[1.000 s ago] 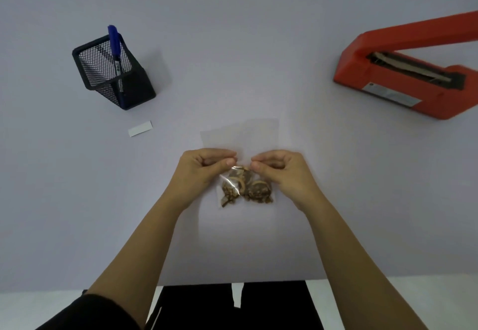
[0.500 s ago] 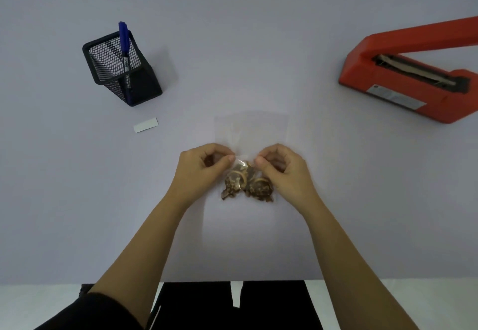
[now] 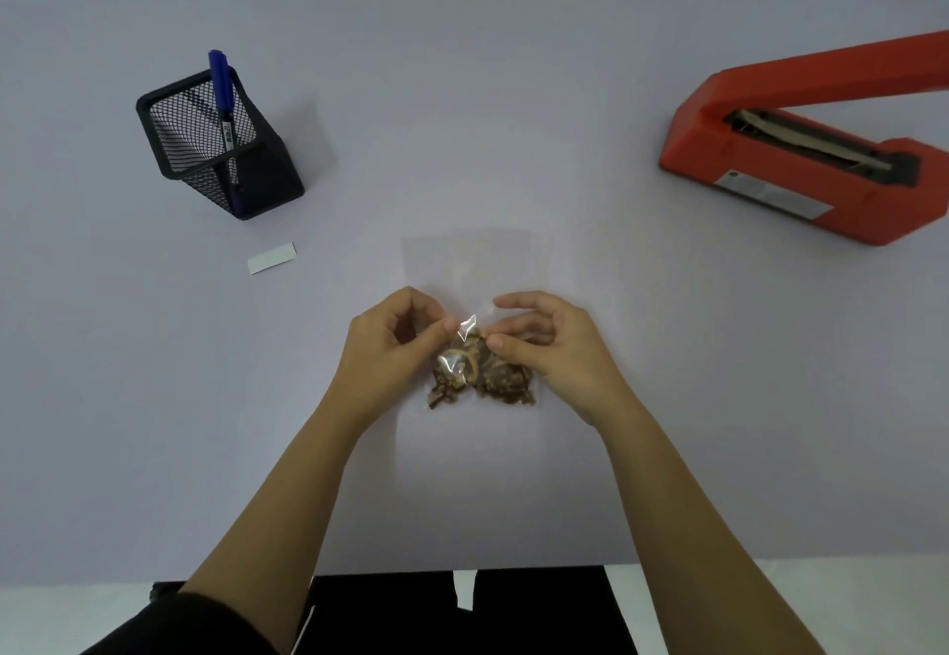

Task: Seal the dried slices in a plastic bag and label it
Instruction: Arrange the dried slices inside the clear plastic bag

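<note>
One plastic bag (image 3: 477,264), pinched by left hand (image 3: 390,349) and right hand (image 3: 557,354), points away.

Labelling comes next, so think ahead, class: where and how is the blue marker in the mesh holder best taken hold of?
Pinch the blue marker by its capped top, coming down from above. It stands leaning in the black mesh holder, whose walls enclose the lower barrel. Only the top part clears the rim.
</note>
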`<state>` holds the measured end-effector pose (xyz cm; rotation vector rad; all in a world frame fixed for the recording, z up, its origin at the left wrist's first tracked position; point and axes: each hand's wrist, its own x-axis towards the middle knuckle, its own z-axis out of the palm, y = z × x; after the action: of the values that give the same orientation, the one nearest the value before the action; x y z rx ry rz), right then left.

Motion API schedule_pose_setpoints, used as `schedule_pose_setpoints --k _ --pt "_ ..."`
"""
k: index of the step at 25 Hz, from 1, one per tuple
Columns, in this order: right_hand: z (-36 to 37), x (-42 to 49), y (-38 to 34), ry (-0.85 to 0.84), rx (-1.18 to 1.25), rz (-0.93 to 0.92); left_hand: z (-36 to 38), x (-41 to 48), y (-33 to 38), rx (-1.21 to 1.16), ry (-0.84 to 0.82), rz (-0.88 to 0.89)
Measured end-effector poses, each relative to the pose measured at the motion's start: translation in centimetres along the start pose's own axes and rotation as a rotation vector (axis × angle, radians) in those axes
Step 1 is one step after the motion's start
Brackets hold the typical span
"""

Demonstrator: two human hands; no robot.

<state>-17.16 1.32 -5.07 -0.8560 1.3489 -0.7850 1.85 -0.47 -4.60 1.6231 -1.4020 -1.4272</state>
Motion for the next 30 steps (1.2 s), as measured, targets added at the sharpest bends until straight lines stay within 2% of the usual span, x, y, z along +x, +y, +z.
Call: schedule_pose_setpoints --k 5,9,16,22,24,28,30 --pt "0.2 -0.2 -0.1 0.014 -0.016 -0.029 0.8 -0.1 0.9 -0.089 0.012 -0.031" --pt "0.4 0.2 -0.3 0.064 0.031 0.034 0.8 0.6 0.8 0.001 -0.035 -0.010" --pt "-0.3 0.6 -0.5 0.007 0.002 0.063 -1.3 1.5 0.3 0.088 -0.136 0.019" --pt "-0.2 0.8 -0.1 0.008 -0.064 0.032 -1.8 1.5 -0.2 0.100 -0.089 -0.003" --pt "0.2 0.6 0.0 0.068 -0.130 0.009 -1.5 1.3 -0.1 0.164 -0.027 0.011" --pt "1.3 0.1 -0.1 0.298 -0.351 -0.130 -0.5 1.0 0.7 0.326 0.055 0.026" --pt "1.8 0.2 -0.3 0.356 -0.437 -0.126 0.2 0.8 0.9 0.395 0.095 0.024"
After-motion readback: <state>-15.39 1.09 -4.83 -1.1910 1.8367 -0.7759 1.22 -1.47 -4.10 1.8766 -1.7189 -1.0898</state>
